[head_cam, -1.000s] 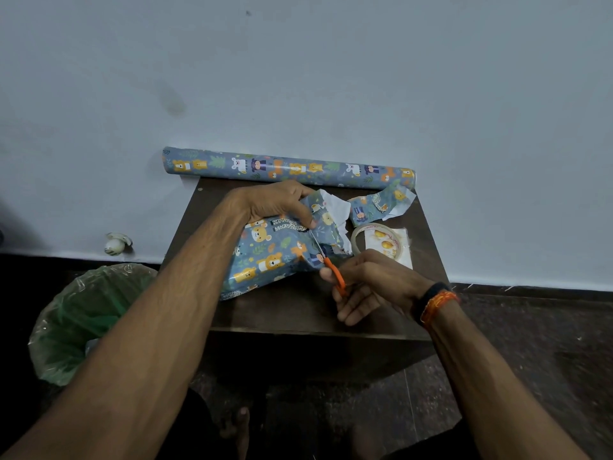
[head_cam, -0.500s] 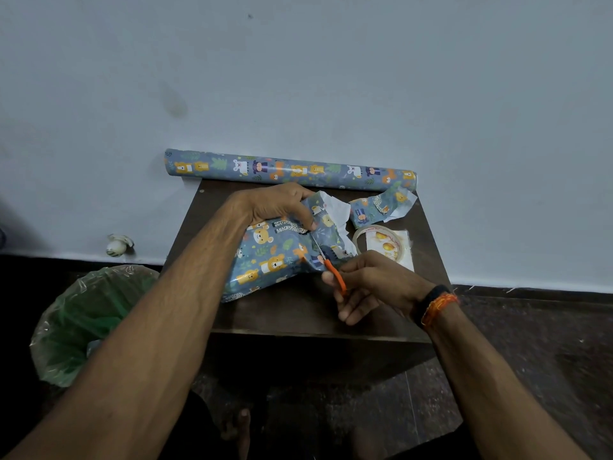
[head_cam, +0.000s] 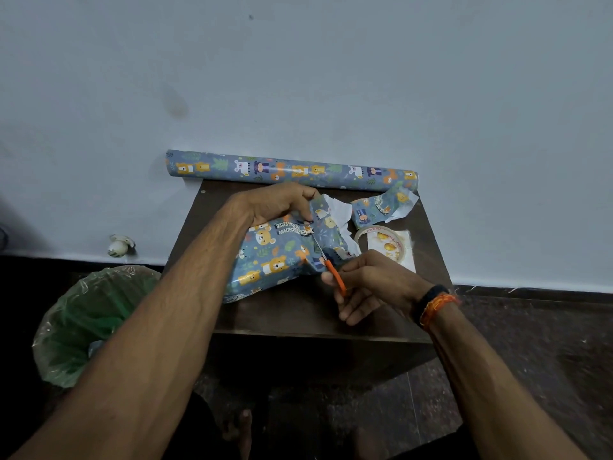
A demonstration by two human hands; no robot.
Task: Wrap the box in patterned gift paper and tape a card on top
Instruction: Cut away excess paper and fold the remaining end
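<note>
A box wrapped in blue animal-patterned paper (head_cam: 275, 257) lies on the small dark table (head_cam: 298, 313). My left hand (head_cam: 282, 204) pinches the loose paper flap at the box's right end, its white underside showing. My right hand (head_cam: 371, 283) grips orange-handled scissors (head_cam: 331, 272) whose blades sit in that flap. A white card (head_cam: 403, 257) lies right of the box with a clear tape roll (head_cam: 361, 232) resting on it.
The paper roll (head_cam: 292, 171) lies along the wall at the table's back edge. A cut paper scrap (head_cam: 381, 207) sits at the back right. A bin with a green liner (head_cam: 89, 323) stands on the floor to the left. A small white object (head_cam: 120, 245) lies by the wall.
The scissor blades have crept slightly further into the flap. Both hands and the box stay almost where they were.
</note>
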